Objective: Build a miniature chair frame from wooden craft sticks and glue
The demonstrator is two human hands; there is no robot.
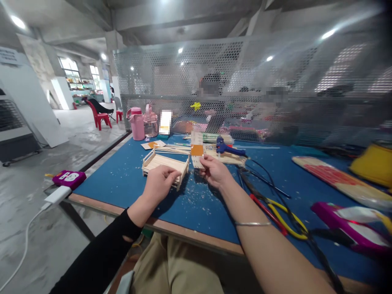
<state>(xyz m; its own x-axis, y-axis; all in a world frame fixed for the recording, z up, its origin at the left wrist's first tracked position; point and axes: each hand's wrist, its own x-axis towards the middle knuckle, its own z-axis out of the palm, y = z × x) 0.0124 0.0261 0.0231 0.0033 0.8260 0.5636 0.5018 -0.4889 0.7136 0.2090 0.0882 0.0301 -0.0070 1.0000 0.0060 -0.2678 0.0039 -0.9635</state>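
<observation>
A small wooden model bed [163, 161] made of thin sticks stands on the blue table top. My left hand [162, 181] is closed at its near side, thumb and fingers pinched on the frame near the right front corner. My right hand [214, 169] pinches the lower edge of a pale printed card [197, 150] with an orange block on it, held upright just right of the model. Behind that hand a blue glue gun [228, 148] lies on wooden strips [237, 158].
Pliers with yellow and red handles [286, 218] and a dark cable lie at right. A pink thermos [136, 124] and a pink bottle [150, 122] stand at the back left. A perforated screen [171, 77] borders the table's rear. A purple device [69, 179] sits at the left edge.
</observation>
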